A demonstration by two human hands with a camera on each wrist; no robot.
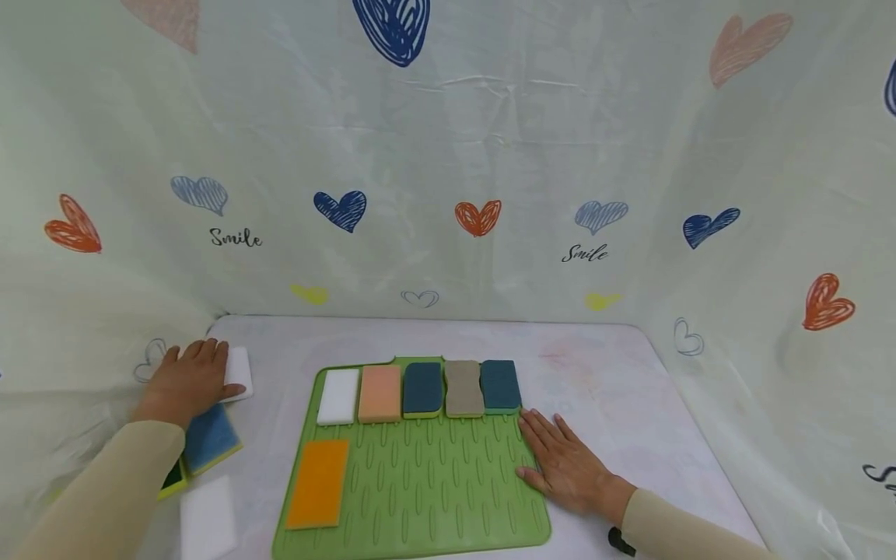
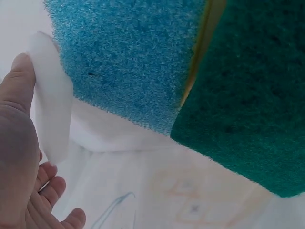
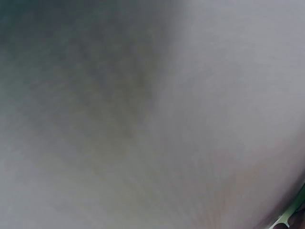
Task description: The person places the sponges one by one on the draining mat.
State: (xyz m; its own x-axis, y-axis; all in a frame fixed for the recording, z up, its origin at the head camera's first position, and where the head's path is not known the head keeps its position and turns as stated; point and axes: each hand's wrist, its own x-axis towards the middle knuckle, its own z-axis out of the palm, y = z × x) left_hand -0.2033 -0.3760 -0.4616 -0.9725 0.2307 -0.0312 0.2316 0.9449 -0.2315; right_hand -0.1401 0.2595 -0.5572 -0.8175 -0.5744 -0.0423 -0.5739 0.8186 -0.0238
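My left hand (image 1: 187, 379) lies at the table's far left on a white sponge (image 1: 239, 371). In the left wrist view its thumb (image 2: 19, 81) presses the edge of that white sponge (image 2: 51, 109), with the curled fingers (image 2: 52, 188) on the other side. My right hand (image 1: 562, 464) rests flat, fingers straight, on the table at the right edge of a green ribbed mat (image 1: 434, 498). Along the mat's far edge sit white (image 1: 338, 397), peach (image 1: 380, 393), dark blue (image 1: 423, 389), beige (image 1: 464, 387) and teal (image 1: 500, 385) sponges. An orange sponge (image 1: 318, 482) lies at its near left.
Under my left forearm lie a blue sponge (image 1: 210, 437), a dark green one (image 1: 171, 480) and a white one (image 1: 208, 519). The blue sponge (image 2: 128, 62) and green scourer (image 2: 248, 105) fill the left wrist view. A heart-printed curtain (image 1: 448, 194) walls the table. The right wrist view is blurred grey.
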